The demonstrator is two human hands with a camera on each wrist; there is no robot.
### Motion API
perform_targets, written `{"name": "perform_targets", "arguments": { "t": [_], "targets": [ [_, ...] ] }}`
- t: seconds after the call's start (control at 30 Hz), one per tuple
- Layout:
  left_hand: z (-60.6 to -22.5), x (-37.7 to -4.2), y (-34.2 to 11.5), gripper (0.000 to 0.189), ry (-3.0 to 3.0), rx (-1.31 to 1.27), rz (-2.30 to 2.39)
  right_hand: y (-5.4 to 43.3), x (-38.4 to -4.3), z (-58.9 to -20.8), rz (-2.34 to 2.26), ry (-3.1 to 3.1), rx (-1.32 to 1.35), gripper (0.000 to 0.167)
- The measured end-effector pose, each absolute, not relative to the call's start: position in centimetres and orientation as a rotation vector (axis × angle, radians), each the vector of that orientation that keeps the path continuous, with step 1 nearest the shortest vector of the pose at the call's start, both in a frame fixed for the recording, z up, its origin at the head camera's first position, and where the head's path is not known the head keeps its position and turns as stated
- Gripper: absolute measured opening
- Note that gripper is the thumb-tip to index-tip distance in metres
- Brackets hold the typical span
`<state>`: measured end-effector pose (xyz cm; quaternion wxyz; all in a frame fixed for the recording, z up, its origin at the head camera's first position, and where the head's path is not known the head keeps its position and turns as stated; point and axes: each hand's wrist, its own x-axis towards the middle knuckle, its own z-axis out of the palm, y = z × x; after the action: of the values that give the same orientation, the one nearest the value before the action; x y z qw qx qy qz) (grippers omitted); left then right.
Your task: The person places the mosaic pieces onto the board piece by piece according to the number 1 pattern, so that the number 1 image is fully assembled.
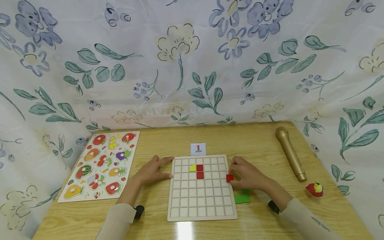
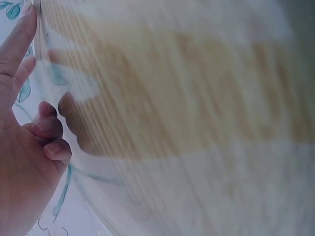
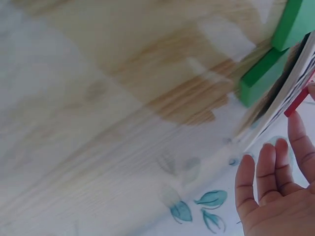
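Note:
A white grid board (image 1: 183, 211) lies on the table. On it are a yellow quarter-round piece (image 1: 192, 168) and two red squares (image 1: 200, 175), one below the other, the yellow beside the upper one. My left hand (image 1: 151, 172) rests at the board's left edge, index finger and thumb spread along it. At the right edge, my right hand (image 1: 246, 175) pinches a red square block (image 1: 229, 178) between thumb and index finger; in the right wrist view the red block (image 3: 297, 102) shows beside the board's edge. Green blocks (image 1: 241, 199) lie just below that hand.
A small pattern card (image 1: 198, 149) lies behind the board. At left is a fruit puzzle board (image 1: 100, 166). A gold microphone (image 1: 290, 153) and a small red-and-yellow toy (image 1: 315, 189) lie at right. A floral cloth (image 1: 192, 66) hangs behind the table.

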<state>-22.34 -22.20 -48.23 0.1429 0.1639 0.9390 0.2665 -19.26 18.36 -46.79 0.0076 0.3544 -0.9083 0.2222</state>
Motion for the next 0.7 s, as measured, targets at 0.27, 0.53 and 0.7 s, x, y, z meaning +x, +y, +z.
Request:
{"name": "perform_targets", "arguments": {
  "t": [0.27,0.53,0.7],
  "targets": [
    [-48.1,-22.3,-22.2,0.078,2.72,0.473,0.748,16.7,-19.4,-46.3,0.748,-2.873,1.125,0.019],
    [-48.2,-22.3,-22.2,0.078,2.721,0.469,0.736,14.9,-19.5,-46.1,0.748,-2.875,1.165,0.019],
    [-48.2,-22.2,-22.1,0.078,2.719,0.465,0.731,13.5,-19.7,-46.0,0.756,-2.903,1.19,0.02]
  ]
}}
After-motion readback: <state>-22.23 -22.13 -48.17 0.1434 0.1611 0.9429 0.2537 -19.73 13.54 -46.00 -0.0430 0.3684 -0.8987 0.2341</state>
